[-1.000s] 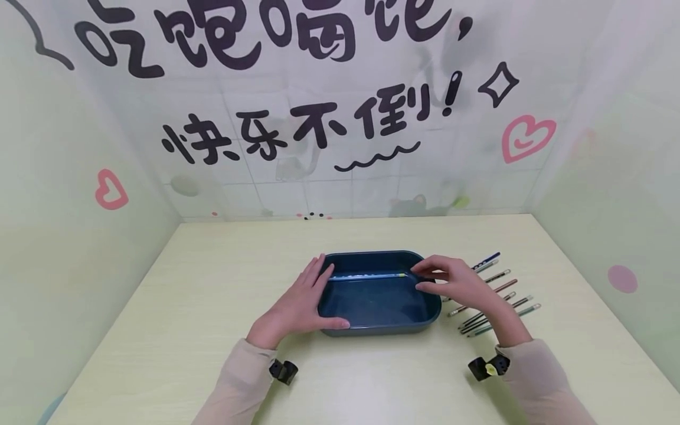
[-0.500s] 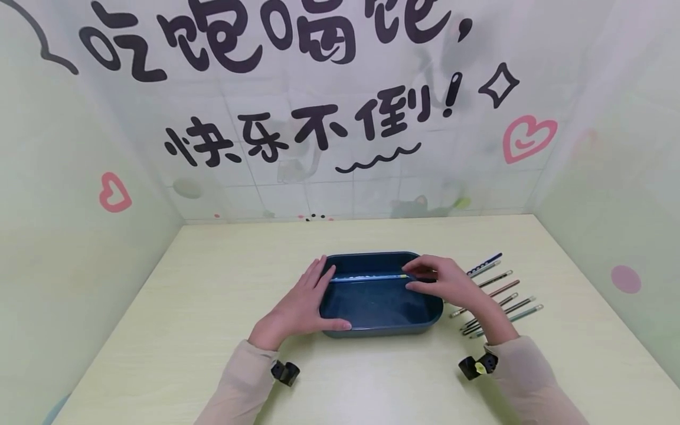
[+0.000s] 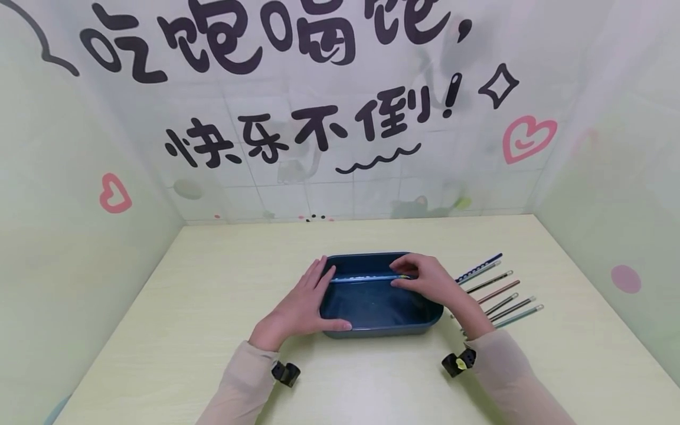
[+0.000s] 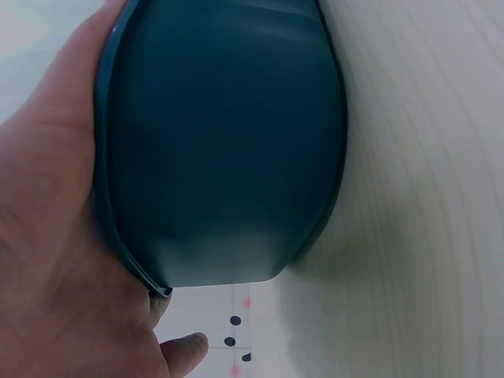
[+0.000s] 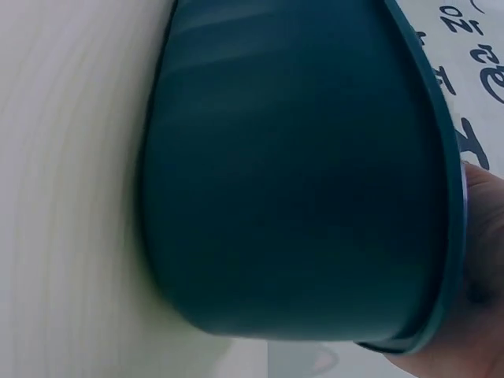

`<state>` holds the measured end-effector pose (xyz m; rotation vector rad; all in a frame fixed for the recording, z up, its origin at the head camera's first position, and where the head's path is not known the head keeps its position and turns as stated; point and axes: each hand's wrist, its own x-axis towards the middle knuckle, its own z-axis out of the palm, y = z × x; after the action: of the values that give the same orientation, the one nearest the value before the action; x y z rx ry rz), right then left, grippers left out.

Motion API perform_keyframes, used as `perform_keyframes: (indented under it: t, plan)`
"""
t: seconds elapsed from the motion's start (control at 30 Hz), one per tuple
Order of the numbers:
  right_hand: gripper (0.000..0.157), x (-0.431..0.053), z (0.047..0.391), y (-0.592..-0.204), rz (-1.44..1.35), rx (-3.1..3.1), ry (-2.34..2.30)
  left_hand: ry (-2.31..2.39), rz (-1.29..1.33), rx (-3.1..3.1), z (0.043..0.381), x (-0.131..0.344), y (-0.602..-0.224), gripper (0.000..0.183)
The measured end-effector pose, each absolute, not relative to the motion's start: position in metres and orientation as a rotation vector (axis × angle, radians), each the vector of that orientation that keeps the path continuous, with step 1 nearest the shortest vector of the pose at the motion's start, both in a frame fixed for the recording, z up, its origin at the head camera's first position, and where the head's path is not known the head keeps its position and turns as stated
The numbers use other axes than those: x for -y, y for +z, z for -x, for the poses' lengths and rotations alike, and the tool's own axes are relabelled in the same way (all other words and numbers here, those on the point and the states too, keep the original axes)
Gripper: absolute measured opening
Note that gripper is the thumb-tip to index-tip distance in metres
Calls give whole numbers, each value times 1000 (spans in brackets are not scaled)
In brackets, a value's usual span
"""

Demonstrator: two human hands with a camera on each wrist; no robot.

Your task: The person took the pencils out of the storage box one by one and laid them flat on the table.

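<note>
A dark blue tray [image 3: 379,304] with rounded corners sits on the table. Inside, along its far side, lies a blue pencil [image 3: 366,278] with a yellow band near its right end. My left hand [image 3: 294,307] rests on the tray's left end, fingers laid over the rim and thumb along the near edge. Over the right part of the tray, my right hand [image 3: 427,280] is held with thumb and bent fingers apart, the pencil's right end between them. Both wrist views show mainly the tray's outer wall [image 4: 220,142], with a hand beyond the rim.
Right of the tray, several pencils [image 3: 499,289] lie roughly side by side on the table, partly hidden by the right forearm. A pale wood-grain table [image 3: 228,265] meets a lettered back wall [image 3: 297,195] and side walls.
My right hand has moved left over the tray, along the pencil's end, uncovering more of the pencils on the table. The left hand, tray and blue pencil keep their places.
</note>
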<state>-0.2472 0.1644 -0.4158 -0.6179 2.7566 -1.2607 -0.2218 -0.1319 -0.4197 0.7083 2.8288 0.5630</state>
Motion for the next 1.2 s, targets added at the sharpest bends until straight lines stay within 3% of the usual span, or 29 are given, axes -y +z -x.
perform_keyframes:
  t: [0.6, 0.97, 1.2]
  plan:
    - [31, -134, 262, -424, 538, -2865, -831, 570, -705, -2831, 215, 134, -424, 119]
    - [12, -123, 265, -425, 558, -2946, -465, 595, -719, -2840, 216, 134, -420, 119]
    - [14, -120, 264, -422, 573, -2874, -472, 580, -691, -2844, 216, 134, -419, 118]
